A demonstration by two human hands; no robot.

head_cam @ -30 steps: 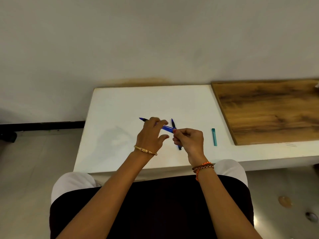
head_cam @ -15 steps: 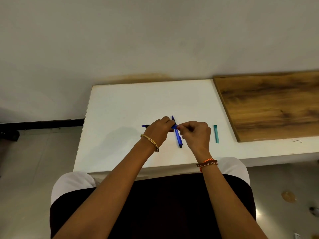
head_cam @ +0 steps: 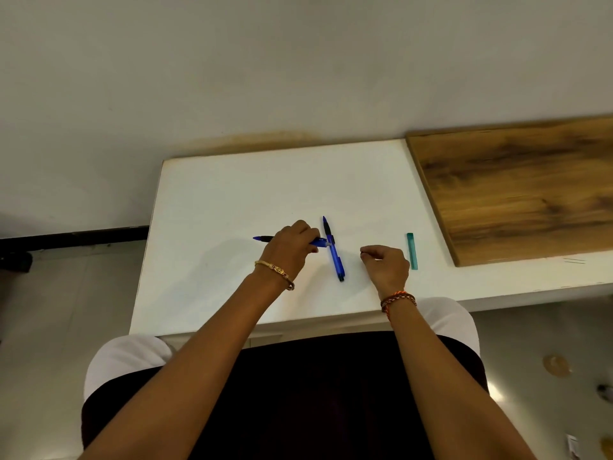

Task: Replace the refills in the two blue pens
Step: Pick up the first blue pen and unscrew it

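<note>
Plain grey-white wall behind; one white counter (head_cam: 232,200) set against it, with one wood-grain board (head_cam: 517,190) lying on its right part. On the counter: two blue pens and one teal tube. Held pen (head_cam: 292,241): lies roughly crosswise, dark tip pointing left, its right end showing a small pale fitting; gripped around the middle by the left hand (head_cam: 292,250), fingers curled over the barrel. Second pen (head_cam: 333,250): lies flat on the counter, running near to far, untouched by either hand, its upper half just beside the right end of the held pen. Teal tube (head_cam: 412,251): one, lying flat, just right of the right hand (head_cam: 386,265). Right hand: apart from both pens, fingers curled in with fingertips pressed together; whether they pinch some small part cannot be told. Wrists: one gold bangle (head_cam: 275,272) on the left, one bunch of orange-and-brown threads (head_cam: 398,300) on the right. Floor at lower right: a few small blurred items.
</note>
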